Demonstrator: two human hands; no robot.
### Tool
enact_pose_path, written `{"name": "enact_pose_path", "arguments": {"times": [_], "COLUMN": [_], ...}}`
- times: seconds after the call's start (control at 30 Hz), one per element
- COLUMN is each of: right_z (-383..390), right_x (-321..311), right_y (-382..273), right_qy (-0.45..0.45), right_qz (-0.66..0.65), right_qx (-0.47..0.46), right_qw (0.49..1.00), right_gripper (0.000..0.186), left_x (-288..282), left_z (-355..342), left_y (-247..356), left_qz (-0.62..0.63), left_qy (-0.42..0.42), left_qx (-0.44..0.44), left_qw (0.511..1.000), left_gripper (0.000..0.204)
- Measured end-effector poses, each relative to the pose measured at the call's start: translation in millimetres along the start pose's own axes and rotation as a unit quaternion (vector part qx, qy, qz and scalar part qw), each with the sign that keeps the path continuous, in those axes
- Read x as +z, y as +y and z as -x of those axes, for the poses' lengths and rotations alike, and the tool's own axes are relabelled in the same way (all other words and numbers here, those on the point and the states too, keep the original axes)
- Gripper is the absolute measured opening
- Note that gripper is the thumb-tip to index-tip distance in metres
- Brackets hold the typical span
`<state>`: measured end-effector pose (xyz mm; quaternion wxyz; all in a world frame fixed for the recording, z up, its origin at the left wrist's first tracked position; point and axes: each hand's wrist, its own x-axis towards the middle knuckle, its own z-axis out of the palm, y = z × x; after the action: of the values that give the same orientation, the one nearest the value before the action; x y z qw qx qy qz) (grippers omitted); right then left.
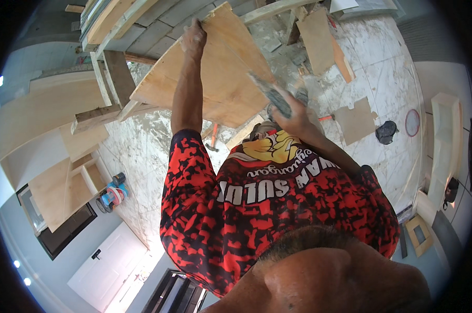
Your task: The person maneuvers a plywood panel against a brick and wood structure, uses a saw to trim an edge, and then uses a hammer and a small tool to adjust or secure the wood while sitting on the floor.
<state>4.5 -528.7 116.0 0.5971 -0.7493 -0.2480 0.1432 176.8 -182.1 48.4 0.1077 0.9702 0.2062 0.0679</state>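
A sheet of light plywood [225, 68] tilts across the upper middle, over timber framing [111, 78]. My left hand [193, 39] grips its upper left edge, fingers curled over it, arm stretched forward. At the board's right edge my right hand [293, 112] is closed on a long grey tool [272, 94], blurred by motion, so its exact kind is unclear. A hammer with an orange handle [213, 133] lies on the dusty floor [142, 156] below the board.
Plywood offcuts [314, 36] and a brown sheet [353, 122] lie right, beside a black bag [386, 133]. Timber lengths [108, 21] stand at upper left. Panels [56, 193], a blue container [114, 195] and a white door [105, 266] are left. A long pale box [443, 141] is at far right.
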Motion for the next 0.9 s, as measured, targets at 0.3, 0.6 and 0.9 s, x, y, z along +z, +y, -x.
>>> {"name": "enact_pose_path", "arguments": {"times": [0.3, 0.6, 0.9], "right_z": [15.2, -44.9, 4.2], "right_x": [-23.9, 4.7, 1.8], "right_y": [-13.7, 17.2, 4.4], "right_qy": [0.043, 0.093, 0.020], "right_qz": [0.066, 0.043, -0.015], "right_qx": [-0.058, -0.050, 0.052], "right_qw": [0.995, 0.993, 0.998], "right_gripper": [0.059, 0.058, 0.059], "left_x": [-7.2, -3.6, 0.1], "left_z": [-0.3, 9.2, 2.0], "left_y": [2.8, 9.0, -9.1], "left_qz": [0.016, 0.011, 0.013], "left_qy": [0.007, 0.004, -0.002], "left_qx": [0.022, 0.021, -0.007], "left_qw": [1.000, 1.000, 1.000], "left_gripper": [0.023, 0.020, 0.020]}}
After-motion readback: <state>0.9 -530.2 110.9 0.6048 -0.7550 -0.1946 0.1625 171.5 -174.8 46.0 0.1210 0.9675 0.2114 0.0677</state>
